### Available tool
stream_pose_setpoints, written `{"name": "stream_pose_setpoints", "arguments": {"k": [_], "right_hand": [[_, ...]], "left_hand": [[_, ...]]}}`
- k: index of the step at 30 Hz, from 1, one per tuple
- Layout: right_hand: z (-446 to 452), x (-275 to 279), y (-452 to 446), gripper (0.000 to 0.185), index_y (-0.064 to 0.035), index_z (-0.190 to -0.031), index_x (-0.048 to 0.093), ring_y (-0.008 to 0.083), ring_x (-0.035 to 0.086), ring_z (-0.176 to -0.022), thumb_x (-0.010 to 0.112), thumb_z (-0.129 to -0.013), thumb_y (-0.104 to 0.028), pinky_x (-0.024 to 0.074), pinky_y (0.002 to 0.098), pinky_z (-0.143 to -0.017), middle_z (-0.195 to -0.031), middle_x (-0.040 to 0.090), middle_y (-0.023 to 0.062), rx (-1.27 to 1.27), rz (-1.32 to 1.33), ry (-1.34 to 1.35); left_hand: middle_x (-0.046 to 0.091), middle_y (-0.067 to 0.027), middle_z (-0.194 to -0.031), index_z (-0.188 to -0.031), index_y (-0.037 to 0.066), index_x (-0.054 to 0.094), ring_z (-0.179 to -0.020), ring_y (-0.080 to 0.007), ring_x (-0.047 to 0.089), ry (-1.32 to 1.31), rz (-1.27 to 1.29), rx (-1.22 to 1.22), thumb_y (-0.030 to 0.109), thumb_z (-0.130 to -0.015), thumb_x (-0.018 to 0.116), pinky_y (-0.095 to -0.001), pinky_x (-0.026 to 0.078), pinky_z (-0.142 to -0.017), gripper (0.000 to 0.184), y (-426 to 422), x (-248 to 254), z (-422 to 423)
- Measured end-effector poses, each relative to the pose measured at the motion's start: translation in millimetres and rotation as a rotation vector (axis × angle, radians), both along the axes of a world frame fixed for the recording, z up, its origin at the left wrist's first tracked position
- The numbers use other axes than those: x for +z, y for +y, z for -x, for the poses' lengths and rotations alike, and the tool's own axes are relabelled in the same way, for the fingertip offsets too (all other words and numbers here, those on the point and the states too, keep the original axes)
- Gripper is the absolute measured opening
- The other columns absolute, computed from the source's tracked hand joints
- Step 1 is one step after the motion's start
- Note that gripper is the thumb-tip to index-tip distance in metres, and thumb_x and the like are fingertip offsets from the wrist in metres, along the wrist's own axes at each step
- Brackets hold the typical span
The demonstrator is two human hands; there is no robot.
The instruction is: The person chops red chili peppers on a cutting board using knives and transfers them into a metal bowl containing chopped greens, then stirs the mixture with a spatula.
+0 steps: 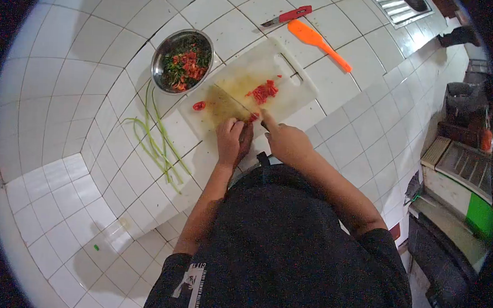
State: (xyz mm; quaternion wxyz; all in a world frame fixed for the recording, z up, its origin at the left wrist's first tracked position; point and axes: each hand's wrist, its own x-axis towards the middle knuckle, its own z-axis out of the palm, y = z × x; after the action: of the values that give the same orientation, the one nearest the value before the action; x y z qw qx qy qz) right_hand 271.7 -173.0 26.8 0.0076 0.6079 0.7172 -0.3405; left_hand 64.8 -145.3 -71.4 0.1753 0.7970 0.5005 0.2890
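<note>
- My right grip point(285, 142) holds a knife point(235, 102); what my left grip point(231, 139) holds, I can't tell.
- Chopped red pieces point(264, 92) on the board point(301, 104); one chunk point(199, 105) seems uncut.
- Bowl point(156, 77) already holds chopped greens point(173, 65).

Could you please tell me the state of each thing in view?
Metal bowl, uncovered, holding chopped food
Cutting board, stained
Red pieces, chopped
Green stalks, long, loose
Red-handled knife, unsheathed, lying down
Orange utensil, lying down
Working knife, held in right hand
Left hand, curled at the board
</note>
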Motion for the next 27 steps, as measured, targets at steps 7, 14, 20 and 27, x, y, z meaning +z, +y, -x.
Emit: {"name": "stream_pose_setpoints", "arguments": {"k": [7, 14, 20, 27], "right_hand": [[-3.6, 41.3, -18.6, 0.033, -0.0013, -0.108, 0.052, 0.0482, 0.065, -0.073, 0.050, -0.101, -0.033, 0.0496, 0.0588, -0.068, -0.074, 0.066, 0.0260, -0.273, 0.123, 0.053], [-3.8, 51.3, -27.2, 0.039, 0.0007, -0.093, 0.055, 0.0484, 0.065, -0.073, 0.046, -0.103, -0.035, 0.0497, 0.0580, -0.067, -0.073, 0.065, 0.0276, -0.299, 0.158, 0.024], [2.2, 3.7, -43.3, 0.039, 0.0002, -0.095, 0.051, 0.0482, 0.065, -0.070, 0.047, -0.104, -0.037, 0.0503, 0.0580, -0.063, -0.072, 0.065, 0.0261, -0.327, 0.169, 0.027], [13.8, -18.7, -31.5, 0.037, -0.0009, -0.095, 0.049, 0.0462, 0.067, -0.068, 0.050, -0.102, -0.037, 0.0518, 0.0570, -0.061, -0.070, 0.066, 0.0253, -0.350, 0.072, 0.054]], "left_hand": [[0.057, -0.0122, -0.089, -0.087, 0.006, 0.062, -0.086, -0.0329, 0.058, 0.048, -0.046, 0.021, 0.021, -0.086, 0.071, -0.0447, 0.042, -0.078, 0.018, 0.5, 13.6, -10.5], [0.060, -0.0130, -0.094, -0.091, 0.007, 0.062, -0.094, -0.0360, 0.059, 0.038, 0.235, 0.144, 0.020, -0.084, 0.071, -0.0474, 0.041, -0.083, 0.018, 4.9, 31.9, -22.0], [0.061, -0.0131, -0.103, -0.100, 0.006, 0.063, -0.100, -0.0359, 0.058, 0.008, 0.177, 0.150, 0.015, -0.082, 0.070, -0.0487, 0.040, -0.089, 0.021, -0.3, 15.3, -18.3], [0.058, -0.0142, -0.108, -0.105, 0.006, 0.062, -0.104, -0.0365, 0.055, -0.008, 0.072, 0.079, 0.011, -0.080, 0.070, -0.0484, 0.040, -0.092, 0.027, -4.7, 1.3, -7.3]]}}
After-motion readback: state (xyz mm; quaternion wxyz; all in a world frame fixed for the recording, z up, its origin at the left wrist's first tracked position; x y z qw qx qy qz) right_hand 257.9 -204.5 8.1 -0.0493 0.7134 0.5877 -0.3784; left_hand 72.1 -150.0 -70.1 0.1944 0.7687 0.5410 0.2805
